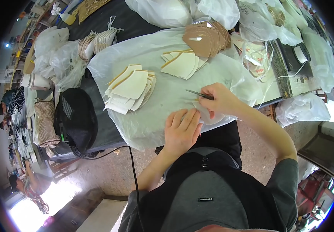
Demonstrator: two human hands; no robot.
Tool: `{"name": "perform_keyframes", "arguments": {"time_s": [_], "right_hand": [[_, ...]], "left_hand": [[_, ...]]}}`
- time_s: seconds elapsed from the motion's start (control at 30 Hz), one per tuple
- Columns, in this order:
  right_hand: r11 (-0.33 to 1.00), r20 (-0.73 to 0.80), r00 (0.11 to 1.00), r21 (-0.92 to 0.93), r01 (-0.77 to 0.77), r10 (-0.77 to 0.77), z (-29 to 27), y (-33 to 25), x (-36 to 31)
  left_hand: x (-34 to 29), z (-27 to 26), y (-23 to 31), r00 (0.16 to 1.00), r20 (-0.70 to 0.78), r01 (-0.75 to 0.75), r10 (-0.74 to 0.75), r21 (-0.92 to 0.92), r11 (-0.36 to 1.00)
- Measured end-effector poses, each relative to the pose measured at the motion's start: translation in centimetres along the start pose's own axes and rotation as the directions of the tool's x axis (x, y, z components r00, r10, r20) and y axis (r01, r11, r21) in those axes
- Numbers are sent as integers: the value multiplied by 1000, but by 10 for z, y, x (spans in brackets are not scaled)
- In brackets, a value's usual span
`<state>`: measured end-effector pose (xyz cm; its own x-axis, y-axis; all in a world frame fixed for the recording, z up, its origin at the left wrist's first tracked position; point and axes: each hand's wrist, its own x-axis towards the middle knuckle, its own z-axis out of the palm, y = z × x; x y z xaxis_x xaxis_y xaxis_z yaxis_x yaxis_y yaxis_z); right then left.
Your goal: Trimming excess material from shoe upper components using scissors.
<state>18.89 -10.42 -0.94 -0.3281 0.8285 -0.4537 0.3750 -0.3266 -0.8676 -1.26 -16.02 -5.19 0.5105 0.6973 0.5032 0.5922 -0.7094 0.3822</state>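
My right hand (221, 98) is closed on small pointed scissors (199, 93), dark at the grip, with the tip directed left. Just below it, a pale curved sheet piece (209, 115) is pinched by my left hand (180, 129), whose fingers partly cover it. Both hands are close together above the front of a plastic-covered surface (159, 100). To their left lies a fanned stack of white cut pieces (130, 89) with brown-yellow edges. A smaller fan of similar pieces (182, 63) rests farther back. Beyond that is a stack of brown cut pieces (205, 38).
A black mesh-sided bag (78, 120) and patterned cloth bundle (46, 120) lie at the left. Stuffed plastic bags (159, 11) line the back. Tied bundles (97, 42) sit at the back left. A black cable (132, 166) hangs at the front. Another person (29, 181) is at far left.
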Motion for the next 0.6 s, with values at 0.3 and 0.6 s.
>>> {"name": "perform_keyframes", "arguments": {"time_s": [0.3,0.6], "right_hand": [[998,-12,1000,-63,27,-27,1,-5,1],[973,-22,995,-207,-102,99,-30,-1,-15]], "left_hand": [[10,4,-6,1000,-12,24,-24,23,999],[11,8,2,997,17,69,-70,49,996]]}}
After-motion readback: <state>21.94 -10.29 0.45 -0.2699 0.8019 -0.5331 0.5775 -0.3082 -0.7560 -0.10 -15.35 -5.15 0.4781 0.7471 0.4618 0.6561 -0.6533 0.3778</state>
